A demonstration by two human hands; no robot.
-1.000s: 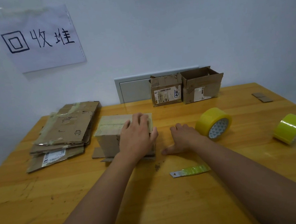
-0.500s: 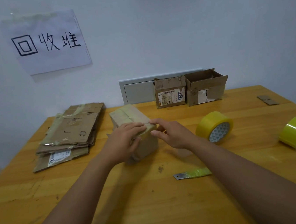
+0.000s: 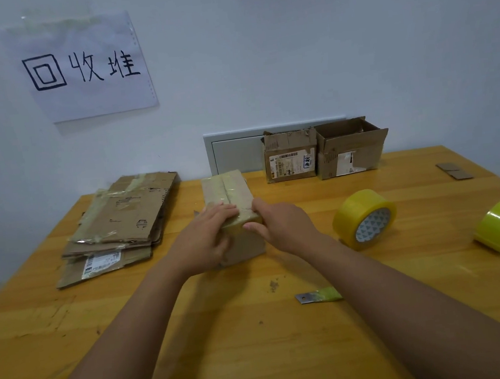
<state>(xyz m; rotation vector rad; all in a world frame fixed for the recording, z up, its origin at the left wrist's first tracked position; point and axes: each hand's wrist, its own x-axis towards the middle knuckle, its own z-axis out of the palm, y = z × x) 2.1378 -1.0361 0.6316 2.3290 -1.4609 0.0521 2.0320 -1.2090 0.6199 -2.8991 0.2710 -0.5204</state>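
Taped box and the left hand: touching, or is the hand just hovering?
Touching. In the head view the left hand wraps the near top edge of the taped box, with no gap showing; the right hand grips the same edge.

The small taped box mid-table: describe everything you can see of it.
The box is small, brown, worn cardboard, closed, with yellowish tape along its top seam and over the near edge. It rests on the table, long side pointing away. The left hand and right hand grip its near top edge from either side.
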